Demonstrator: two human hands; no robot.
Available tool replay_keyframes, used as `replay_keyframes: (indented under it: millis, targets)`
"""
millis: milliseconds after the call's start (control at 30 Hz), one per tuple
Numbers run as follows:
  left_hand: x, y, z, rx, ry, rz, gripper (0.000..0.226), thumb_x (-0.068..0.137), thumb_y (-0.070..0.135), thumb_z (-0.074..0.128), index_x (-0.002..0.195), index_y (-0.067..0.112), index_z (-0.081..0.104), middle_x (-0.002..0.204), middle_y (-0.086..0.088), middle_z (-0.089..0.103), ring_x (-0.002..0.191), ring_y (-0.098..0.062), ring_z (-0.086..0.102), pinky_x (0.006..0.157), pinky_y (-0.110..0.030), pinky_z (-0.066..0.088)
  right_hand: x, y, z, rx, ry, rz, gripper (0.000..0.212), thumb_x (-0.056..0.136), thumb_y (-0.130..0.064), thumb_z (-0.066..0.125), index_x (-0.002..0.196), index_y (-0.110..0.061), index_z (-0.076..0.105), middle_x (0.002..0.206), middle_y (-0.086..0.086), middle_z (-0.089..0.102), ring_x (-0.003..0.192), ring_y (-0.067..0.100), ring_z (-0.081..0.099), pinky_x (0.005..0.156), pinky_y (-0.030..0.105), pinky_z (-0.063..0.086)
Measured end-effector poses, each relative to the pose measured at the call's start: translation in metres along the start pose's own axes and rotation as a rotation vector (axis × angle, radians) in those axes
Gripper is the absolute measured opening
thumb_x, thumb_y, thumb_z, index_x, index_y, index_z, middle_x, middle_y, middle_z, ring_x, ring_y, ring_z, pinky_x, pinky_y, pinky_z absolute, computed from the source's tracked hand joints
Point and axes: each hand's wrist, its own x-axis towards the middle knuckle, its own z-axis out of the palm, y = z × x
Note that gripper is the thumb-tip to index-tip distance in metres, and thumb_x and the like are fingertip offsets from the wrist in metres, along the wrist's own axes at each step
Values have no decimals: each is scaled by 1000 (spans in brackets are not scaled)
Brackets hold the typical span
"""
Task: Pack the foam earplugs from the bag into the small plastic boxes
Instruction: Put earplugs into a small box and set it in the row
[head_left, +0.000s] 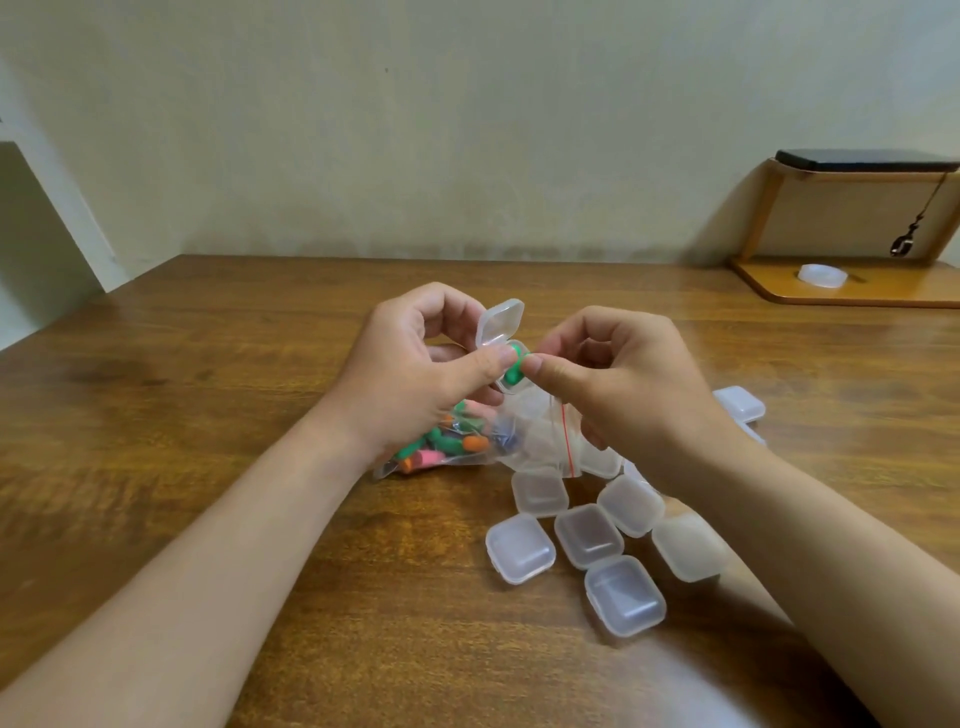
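Observation:
My left hand (415, 364) grips a small clear plastic box (500, 325) above the table, its hinged lid standing open. Green foam earplugs (514, 371) sit in the box's base. My right hand (618, 371) pinches one green earplug at the box's mouth, thumb and forefinger against it. Under both hands lies a clear zip bag (452, 441) with a red seal line, holding several green, orange and pink earplugs. Several shut clear boxes (589, 535) lie in a cluster in front of the bag, under my right forearm.
The brown wooden table (208, 415) runs to a pale wall. At the back right stands a wooden shelf (841, 280) with a white round lid on its base, a dark slab on top and a hanging cord. Two more boxes (740, 405) lie right of my right hand.

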Motion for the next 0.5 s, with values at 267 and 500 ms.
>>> replay_keyframes:
  millis: [267, 500]
  targets:
    - [0, -1, 1, -3, -23, 17, 28, 81, 5, 80, 102, 10, 62, 100, -10, 69, 77, -27, 77, 68, -47, 63, -2, -5, -3, 91, -16, 113, 14, 84, -13, 77, 92, -15, 66, 75, 3, 68, 51, 3, 56, 43, 19, 43]
    - [-1, 2, 1, -37, -41, 14, 23, 80, 7, 79, 100, 12, 68, 92, -3, 73, 71, -25, 75, 61, -32, 61, 1, -7, -8, 235, -115, 289, 29, 83, -9, 77, 107, -21, 67, 85, 5, 68, 59, 11, 57, 43, 25, 41]
